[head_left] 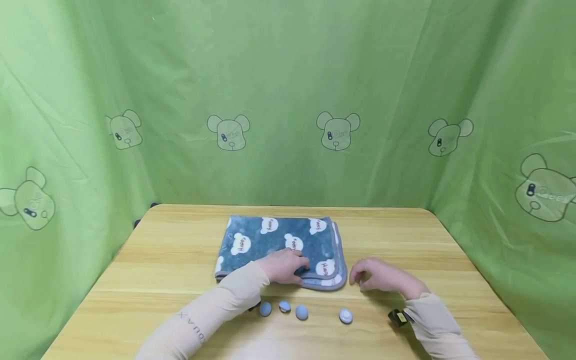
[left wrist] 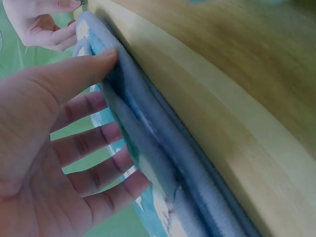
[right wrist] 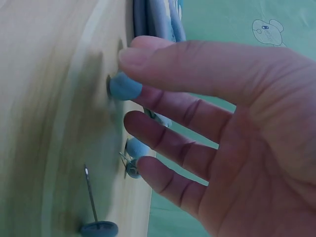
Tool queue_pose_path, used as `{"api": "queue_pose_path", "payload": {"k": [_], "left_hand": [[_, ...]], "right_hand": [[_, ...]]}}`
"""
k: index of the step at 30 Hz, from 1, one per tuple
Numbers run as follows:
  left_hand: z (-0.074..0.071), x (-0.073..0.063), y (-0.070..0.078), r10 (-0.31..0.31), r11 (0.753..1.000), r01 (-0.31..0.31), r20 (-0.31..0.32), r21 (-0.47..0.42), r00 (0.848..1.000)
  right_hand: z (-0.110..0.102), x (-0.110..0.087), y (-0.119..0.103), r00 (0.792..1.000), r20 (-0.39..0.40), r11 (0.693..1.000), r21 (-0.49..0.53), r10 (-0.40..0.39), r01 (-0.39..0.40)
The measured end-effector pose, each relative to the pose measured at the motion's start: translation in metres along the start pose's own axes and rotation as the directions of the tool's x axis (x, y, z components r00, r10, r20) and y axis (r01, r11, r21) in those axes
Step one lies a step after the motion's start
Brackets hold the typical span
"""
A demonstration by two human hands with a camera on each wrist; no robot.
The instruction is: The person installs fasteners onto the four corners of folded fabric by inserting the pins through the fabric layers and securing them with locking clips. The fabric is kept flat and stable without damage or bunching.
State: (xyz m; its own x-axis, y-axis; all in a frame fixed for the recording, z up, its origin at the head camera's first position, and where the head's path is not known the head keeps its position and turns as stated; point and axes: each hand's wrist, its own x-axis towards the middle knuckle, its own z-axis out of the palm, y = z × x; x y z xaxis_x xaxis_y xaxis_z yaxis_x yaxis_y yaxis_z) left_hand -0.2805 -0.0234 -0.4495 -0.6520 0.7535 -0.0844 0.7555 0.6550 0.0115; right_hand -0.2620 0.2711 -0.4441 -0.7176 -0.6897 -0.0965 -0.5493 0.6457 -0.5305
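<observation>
A folded teal fleece blanket (head_left: 256, 245) with white bear-head prints and grey trim lies on the table. My left hand (head_left: 284, 265) rests at its front edge near the right corner. In the left wrist view the thumb touches the grey trim (left wrist: 148, 123) and the loosely spread fingers lie against the upper layer. Just right of the blanket, my right hand (head_left: 380, 275) is low over the table. Its thumb and fingers pinch a blue dome-headed pin (right wrist: 125, 87). Closer to me, another pin (head_left: 345, 315) lies upside down, its needle (right wrist: 90, 192) pointing up.
Several more blue domed pieces, such as a round cap (head_left: 302, 312), sit in a loose row in front of the blanket. The wooden table (head_left: 405, 230) is enclosed by green curtains (head_left: 288, 65) at the back and sides.
</observation>
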Motion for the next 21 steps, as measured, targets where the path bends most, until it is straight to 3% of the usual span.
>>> {"api": "queue_pose_path", "payload": {"k": [13,17,21], "left_hand": [[0.005,0.006,-0.002,0.005,1.0,-0.006,-0.118,-0.008,0.993],[0.004,0.008,-0.009,-0.016,0.995,0.005,-0.108,-0.103,0.994],[-0.002,0.007,-0.02,-0.031,0.961,0.006,-0.089,-0.277,0.996]], "right_hand": [[0.002,-0.002,-0.001,1.0,-0.005,1.0,-0.024,-0.008,0.008],[0.001,-0.004,-0.001,1.0,-0.005,1.0,-0.024,-0.003,0.003],[0.001,-0.005,0.0,1.0,-0.006,1.0,-0.023,-0.004,0.004]]}}
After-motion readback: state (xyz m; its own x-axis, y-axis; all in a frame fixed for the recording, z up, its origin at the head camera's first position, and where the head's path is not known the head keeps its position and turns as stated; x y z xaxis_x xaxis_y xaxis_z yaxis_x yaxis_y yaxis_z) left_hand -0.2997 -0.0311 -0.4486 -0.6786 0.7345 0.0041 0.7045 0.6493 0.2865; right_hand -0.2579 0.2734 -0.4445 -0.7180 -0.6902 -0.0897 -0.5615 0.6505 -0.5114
